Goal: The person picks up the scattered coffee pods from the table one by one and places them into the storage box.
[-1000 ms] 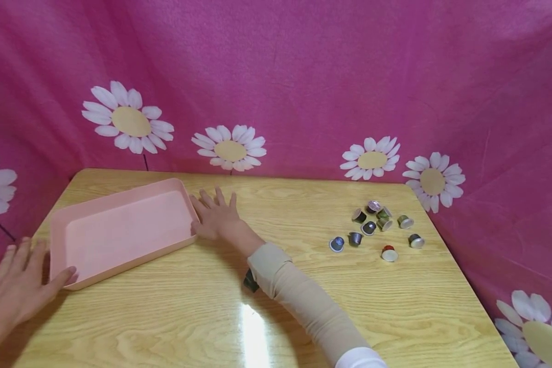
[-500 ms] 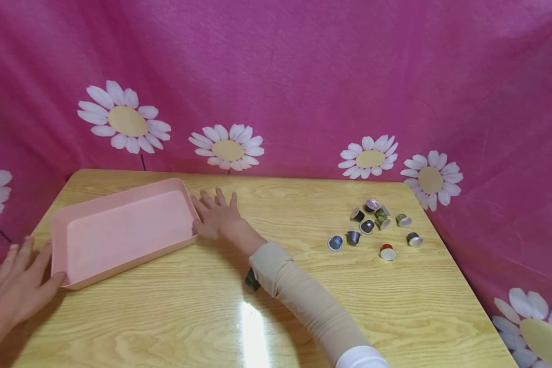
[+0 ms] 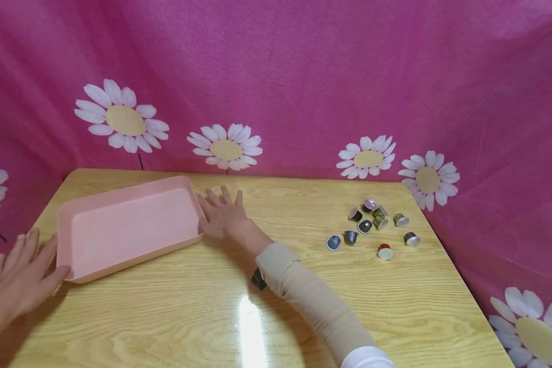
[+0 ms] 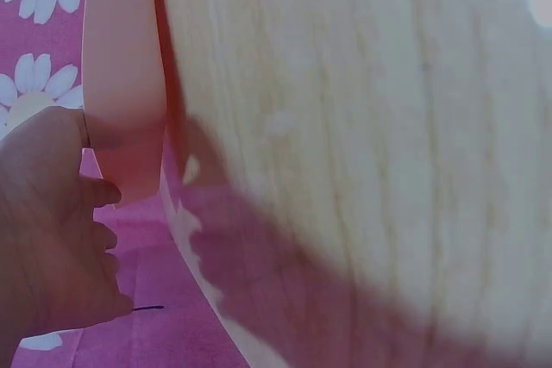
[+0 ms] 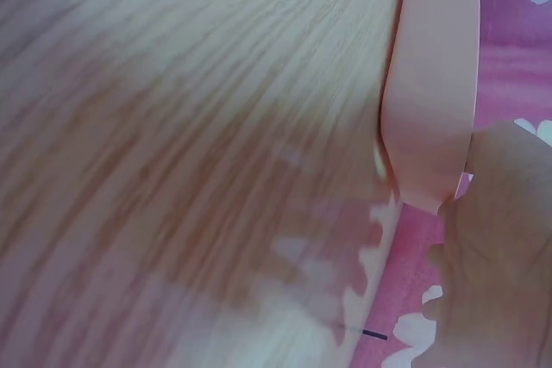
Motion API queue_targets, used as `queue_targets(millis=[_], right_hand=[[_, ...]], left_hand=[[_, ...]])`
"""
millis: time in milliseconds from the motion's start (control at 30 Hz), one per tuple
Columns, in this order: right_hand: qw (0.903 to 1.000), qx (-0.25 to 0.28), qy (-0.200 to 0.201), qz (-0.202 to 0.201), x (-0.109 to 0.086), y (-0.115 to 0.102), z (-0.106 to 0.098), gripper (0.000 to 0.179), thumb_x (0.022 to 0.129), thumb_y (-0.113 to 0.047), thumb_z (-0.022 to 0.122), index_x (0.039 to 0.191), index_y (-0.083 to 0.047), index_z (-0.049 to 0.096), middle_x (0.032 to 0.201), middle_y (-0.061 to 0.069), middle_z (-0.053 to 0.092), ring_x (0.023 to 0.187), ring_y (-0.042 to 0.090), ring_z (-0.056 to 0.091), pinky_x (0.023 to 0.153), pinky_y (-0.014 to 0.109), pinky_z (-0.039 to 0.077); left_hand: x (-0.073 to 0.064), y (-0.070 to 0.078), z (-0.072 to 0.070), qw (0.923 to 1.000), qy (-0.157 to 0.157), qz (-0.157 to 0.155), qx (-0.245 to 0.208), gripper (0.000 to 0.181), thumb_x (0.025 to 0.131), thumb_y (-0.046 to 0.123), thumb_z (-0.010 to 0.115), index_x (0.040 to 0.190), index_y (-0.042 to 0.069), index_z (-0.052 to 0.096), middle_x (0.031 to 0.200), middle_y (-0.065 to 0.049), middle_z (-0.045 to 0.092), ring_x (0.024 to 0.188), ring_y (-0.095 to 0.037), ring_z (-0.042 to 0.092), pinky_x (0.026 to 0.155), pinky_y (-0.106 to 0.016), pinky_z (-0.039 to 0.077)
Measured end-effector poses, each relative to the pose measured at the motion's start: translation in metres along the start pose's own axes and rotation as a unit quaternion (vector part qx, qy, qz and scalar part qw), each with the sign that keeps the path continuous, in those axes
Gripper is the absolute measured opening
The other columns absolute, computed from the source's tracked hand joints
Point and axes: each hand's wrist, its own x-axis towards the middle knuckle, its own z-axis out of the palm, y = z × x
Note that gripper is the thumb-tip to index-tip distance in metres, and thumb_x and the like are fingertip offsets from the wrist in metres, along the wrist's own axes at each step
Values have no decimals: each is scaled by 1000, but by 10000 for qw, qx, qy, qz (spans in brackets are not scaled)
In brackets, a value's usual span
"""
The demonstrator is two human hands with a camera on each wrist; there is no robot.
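A shallow pink rectangular tray (image 3: 129, 225) lies slightly askew on the left half of the table, with nothing in it. At its left end is my left hand (image 3: 25, 276), fingers spread and thumb at the near corner. My right hand (image 3: 225, 217) lies against the opposite short end, its fingers fanned out towards the back. The left wrist view shows the tray's outer wall (image 4: 125, 58) beside the left hand (image 4: 43, 230). From the right wrist, the same wall (image 5: 431, 66) appears beside the right hand (image 5: 496, 247).
Several coffee capsules (image 3: 364, 226) lie scattered on the wooden table (image 3: 175, 317) at the right, one of them red (image 3: 385, 251). A small black object (image 3: 258, 279) shows by the right cuff. Behind the table hangs a pink curtain (image 3: 294, 76) with daisies.
The tray has shifted a little to the right along the table, and both hands have moved with it. The capsules appear slightly further left as the head view turns.
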Motion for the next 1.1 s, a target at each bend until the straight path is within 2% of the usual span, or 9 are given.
queue_targets(millis=[300,400,567,833,1100], right_hand=[[9994,-269,146,141,-3,13,-4,63,103,-53,18,161,-35,-1,167,-6,1,152,31,-4,114,64,2],[9993,-205,247,185,-6,18,-6,62,104,-51,19,161,-35,2,167,-6,3,152,32,-2,114,64,3],[9989,-208,354,220,-13,25,-9,62,104,-51,20,161,-34,5,167,-5,5,152,32,-1,115,63,3],[9985,21,381,390,-21,40,-10,63,104,-52,23,161,-34,6,167,-5,4,151,31,-8,114,63,-2],[9976,70,461,517,-30,55,-6,62,104,-51,21,161,-33,7,167,-4,3,151,32,-8,114,63,-3]], left_hand=[[12,12,-9,9998,34,207,18,76,105,39,42,158,1,3,156,-36,-12,143,-46,-23,104,-71,-18],[15,16,-11,9996,-73,256,47,76,106,40,40,157,0,2,156,-36,-14,143,-47,-23,103,-71,-18],[21,26,-15,9994,-208,277,7,76,106,41,41,156,-3,5,156,-37,-11,143,-52,-17,101,-77,-12],[31,41,-17,9990,-225,384,-61,78,105,42,43,158,2,2,157,-35,-11,143,-53,-14,102,-75,-14],[42,55,-16,9983,-289,500,-88,79,104,43,43,158,1,4,157,-36,-11,143,-50,-18,101,-77,-13]])
